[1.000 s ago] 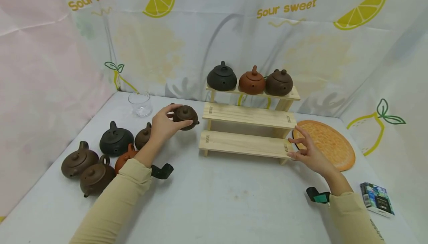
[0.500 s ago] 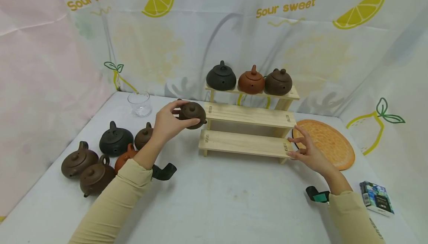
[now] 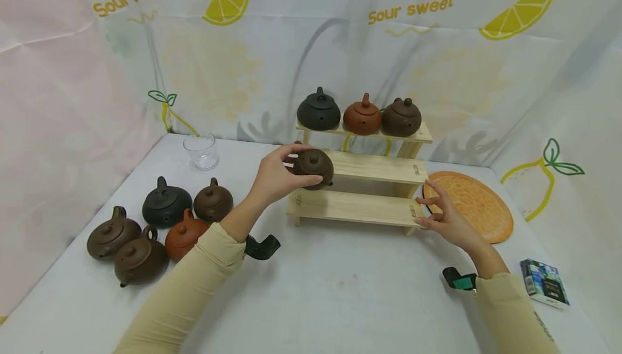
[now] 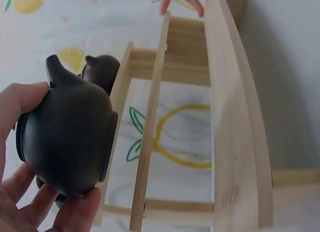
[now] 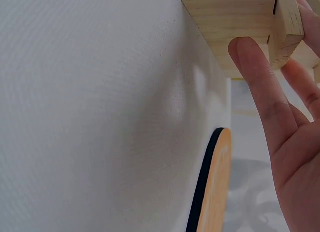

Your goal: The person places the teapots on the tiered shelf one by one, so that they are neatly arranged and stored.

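My left hand (image 3: 279, 177) grips a small dark brown teapot (image 3: 313, 166) in the air before the left part of a three-tier wooden display stand (image 3: 359, 205). In the left wrist view, thumb and fingers (image 4: 80, 209) curl round the teapot (image 4: 70, 132), and its body faces the stand's boards (image 4: 230, 142). My right hand (image 3: 449, 222) holds the right end of the stand's bottom step, thumb at its front corner. The right wrist view has fingers (image 5: 265, 87) against the wooden end. On the top tier sit a black teapot (image 3: 318, 111), a reddish one (image 3: 362, 116) and a brown one (image 3: 401, 118).
Several teapots stand grouped at left, among them a black one (image 3: 167, 204) and an orange-red one (image 3: 186, 235). A clear glass (image 3: 201, 151) is behind them. At right lie a round pizza-like board (image 3: 473, 205) and a small box (image 3: 544, 283). A printed cloth hangs behind.
My left hand has carried the brown teapot rightward, from beside the stand to in front of its left part. The right hand has kept its place on the stand's end.
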### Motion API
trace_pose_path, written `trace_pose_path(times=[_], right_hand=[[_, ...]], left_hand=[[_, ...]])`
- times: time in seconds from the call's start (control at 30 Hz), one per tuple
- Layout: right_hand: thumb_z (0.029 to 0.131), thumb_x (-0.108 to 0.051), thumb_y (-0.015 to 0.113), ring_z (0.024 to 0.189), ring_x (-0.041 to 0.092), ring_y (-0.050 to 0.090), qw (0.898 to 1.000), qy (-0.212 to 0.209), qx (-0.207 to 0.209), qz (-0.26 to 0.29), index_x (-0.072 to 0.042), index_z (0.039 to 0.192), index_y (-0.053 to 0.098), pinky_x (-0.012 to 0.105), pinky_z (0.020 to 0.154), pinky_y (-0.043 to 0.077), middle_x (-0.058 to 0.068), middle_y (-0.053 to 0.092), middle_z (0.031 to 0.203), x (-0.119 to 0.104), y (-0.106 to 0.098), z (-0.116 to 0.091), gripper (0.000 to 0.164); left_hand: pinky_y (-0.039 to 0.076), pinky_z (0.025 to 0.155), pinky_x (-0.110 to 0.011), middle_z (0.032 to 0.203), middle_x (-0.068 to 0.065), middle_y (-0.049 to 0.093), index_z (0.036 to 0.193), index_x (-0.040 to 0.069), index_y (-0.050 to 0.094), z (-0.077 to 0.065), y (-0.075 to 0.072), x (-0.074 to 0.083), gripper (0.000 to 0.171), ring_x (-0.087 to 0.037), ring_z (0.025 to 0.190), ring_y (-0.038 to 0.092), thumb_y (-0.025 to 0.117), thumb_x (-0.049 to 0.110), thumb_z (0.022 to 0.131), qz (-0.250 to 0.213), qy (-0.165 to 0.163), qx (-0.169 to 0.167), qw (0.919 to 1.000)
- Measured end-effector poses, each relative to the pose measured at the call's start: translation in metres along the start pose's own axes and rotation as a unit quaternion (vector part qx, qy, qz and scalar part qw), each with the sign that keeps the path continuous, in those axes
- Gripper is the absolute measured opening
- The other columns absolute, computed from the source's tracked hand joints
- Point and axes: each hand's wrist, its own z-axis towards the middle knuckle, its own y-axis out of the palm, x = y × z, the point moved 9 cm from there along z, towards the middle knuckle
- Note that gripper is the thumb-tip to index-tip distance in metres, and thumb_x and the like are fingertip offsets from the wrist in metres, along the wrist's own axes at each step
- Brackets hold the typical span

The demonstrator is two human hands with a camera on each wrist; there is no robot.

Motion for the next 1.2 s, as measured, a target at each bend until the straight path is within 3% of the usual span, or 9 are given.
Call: trace_pose_path(times=[0.3,0.6,0.8,0.93,1.2], right_hand=[[0.087,0.001,0.062,0.069,0.033,0.062,1.000,0.009,0.000,0.006,-0.022,0.149,-0.001,0.025,0.067,0.053,0.034,0.034,0.126,0.002,0.000,0.003,0.092],[0.086,0.002,0.063,0.069,0.035,0.061,1.000,0.012,0.000,0.004,-0.021,0.149,0.000,0.026,0.066,0.053,0.034,0.035,0.126,0.002,0.002,0.003,0.091],[0.087,0.000,0.063,0.071,0.035,0.061,1.000,0.020,0.001,0.000,-0.021,0.148,-0.001,0.026,0.066,0.052,0.034,0.034,0.126,0.003,0.001,0.002,0.091],[0.086,0.003,0.062,0.070,0.036,0.061,1.000,0.003,0.001,0.001,-0.019,0.149,0.000,0.026,0.065,0.053,0.034,0.034,0.125,0.002,0.001,0.002,0.091],[0.087,0.003,0.061,0.073,0.034,0.062,1.000,0.003,0.002,0.005,-0.021,0.149,-0.001,0.026,0.067,0.053,0.034,0.033,0.126,0.004,0.000,0.001,0.091]], left_hand=[[0.050,0.075,-0.033,0.120,0.001,0.055,0.116,0.018,0.064,0.019,0.038,0.007,0.056,-0.016,0.096,0.057,0.086,0.024,0.065,-0.021,0.000,-0.048,0.9986],[0.050,0.073,-0.029,0.118,0.002,0.056,0.116,0.019,0.064,0.033,0.073,0.012,0.057,-0.015,0.094,0.057,0.086,0.027,0.064,-0.035,0.020,-0.095,0.9947],[0.050,0.074,-0.027,0.119,0.003,0.055,0.118,0.018,0.063,0.044,0.094,0.011,0.057,-0.016,0.096,0.056,0.085,0.025,0.066,-0.049,0.007,-0.115,0.9922],[0.049,0.075,-0.026,0.119,0.002,0.055,0.119,0.018,0.062,0.050,0.108,0.011,0.056,-0.016,0.097,0.057,0.084,0.024,0.068,-0.052,-0.003,-0.128,0.9904],[0.049,0.073,-0.024,0.115,0.001,0.058,0.120,0.018,0.063,0.061,0.131,0.019,0.055,-0.014,0.093,0.057,0.083,0.023,0.070,-0.049,0.013,-0.139,0.9890]])
